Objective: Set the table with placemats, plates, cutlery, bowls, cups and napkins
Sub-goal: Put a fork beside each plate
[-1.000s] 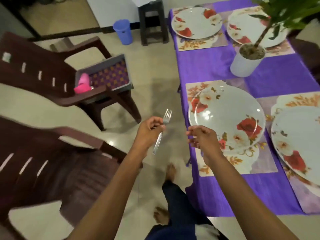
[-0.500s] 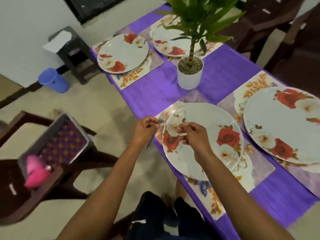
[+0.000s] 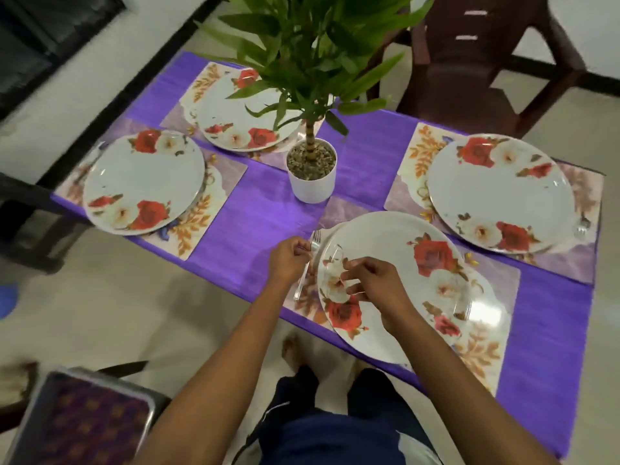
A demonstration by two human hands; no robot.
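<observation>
A purple-clothed table (image 3: pixel 261 223) carries several floral placemats, each with a white rose-patterned plate on it. The nearest plate (image 3: pixel 396 263) sits on its placemat (image 3: pixel 493 283) right in front of me. My left hand (image 3: pixel 288 260) pinches a metal fork (image 3: pixel 314 239) near its neck. The fork lies along the placemat just left of that plate, tines pointing away from me. My right hand (image 3: pixel 372 283) hovers over the plate's left part, fingers loosely curled, with nothing visible in them.
A potted plant (image 3: pixel 312 186) stands mid-table. More plates lie at the left (image 3: pixel 144 182), far side (image 3: pixel 235 122) and right (image 3: pixel 500 193); a second fork (image 3: pixel 583 224) lies beside the right one. There is a brown chair (image 3: pixel 486 72) beyond the table and a patterned tray (image 3: pixel 87 421) at bottom left.
I have turned from the chairs to face the table. My left hand has brought the fork from mid-air down beside the near plate, and my right hand has moved over that plate.
</observation>
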